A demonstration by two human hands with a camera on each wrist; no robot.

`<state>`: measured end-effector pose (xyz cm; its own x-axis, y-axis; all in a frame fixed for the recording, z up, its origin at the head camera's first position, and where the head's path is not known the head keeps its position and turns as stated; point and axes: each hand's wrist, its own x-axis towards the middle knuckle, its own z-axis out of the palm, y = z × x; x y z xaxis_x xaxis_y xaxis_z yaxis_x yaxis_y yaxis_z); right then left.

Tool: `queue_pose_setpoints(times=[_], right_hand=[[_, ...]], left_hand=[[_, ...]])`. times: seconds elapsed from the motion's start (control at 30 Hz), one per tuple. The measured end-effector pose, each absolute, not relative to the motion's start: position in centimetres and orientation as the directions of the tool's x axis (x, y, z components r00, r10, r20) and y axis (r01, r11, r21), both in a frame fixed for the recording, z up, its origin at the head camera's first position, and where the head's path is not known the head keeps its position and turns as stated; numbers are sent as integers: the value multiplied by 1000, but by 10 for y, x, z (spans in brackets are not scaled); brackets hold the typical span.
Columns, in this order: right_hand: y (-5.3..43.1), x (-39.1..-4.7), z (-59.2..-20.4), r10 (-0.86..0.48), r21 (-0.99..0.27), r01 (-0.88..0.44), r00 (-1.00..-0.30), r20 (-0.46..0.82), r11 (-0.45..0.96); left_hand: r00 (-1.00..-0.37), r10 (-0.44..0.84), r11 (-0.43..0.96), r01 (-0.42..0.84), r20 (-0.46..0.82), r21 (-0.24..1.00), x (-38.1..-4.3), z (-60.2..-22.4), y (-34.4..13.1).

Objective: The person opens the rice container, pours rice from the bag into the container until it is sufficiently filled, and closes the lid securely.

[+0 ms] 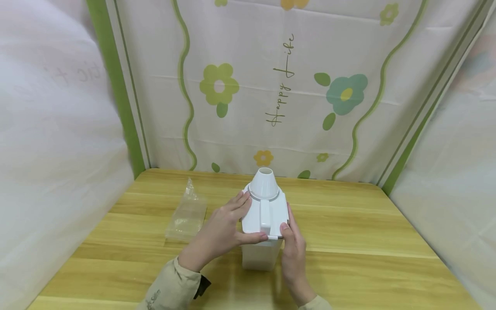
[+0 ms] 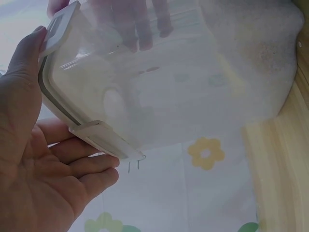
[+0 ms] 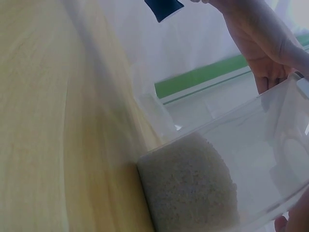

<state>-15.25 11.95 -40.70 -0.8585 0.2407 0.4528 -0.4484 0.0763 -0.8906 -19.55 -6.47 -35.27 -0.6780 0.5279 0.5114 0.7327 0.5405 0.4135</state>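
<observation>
A tall clear storage container (image 1: 259, 259) stands on the table, with whitish rice-like grains (image 3: 188, 186) in its lower part. Its white lid (image 1: 253, 219) is on top and has latches (image 2: 104, 137) along the edges. A white cone-shaped cup (image 1: 265, 185) sits at the lid's far end. My left hand (image 1: 222, 228) holds the lid from the left, thumb along the front edge and fingers at the side latch. On the opposite side my right hand (image 1: 294, 252) grips the container's upper part, thumb on the lid's front right corner and fingers along the side wall.
A crumpled clear plastic bag (image 1: 186, 217) lies on the wooden table (image 1: 368, 258) to the left of the container. Patterned fabric (image 1: 248, 116) hangs behind the table, and pale fabric walls (image 1: 66, 150) stand at both sides.
</observation>
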Motion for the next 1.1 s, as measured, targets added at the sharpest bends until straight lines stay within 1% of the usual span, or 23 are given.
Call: queue_pose_setpoints(times=[0.23,0.37,1.1], right_hand=[[120,-154,-407,248,-886,-461,-855,456,39],[121,-155,-408,244,-891,-454,-861,446,25],[120,-155,-411,241,-891,-454,-861,447,29]], left_hand=[[-660,537,534,748,525,394,-197,-352,-64],[-661,539,534,748,522,395,-197,-351,-64],[-649,539,537,756,537,374,-199,-353,-65]])
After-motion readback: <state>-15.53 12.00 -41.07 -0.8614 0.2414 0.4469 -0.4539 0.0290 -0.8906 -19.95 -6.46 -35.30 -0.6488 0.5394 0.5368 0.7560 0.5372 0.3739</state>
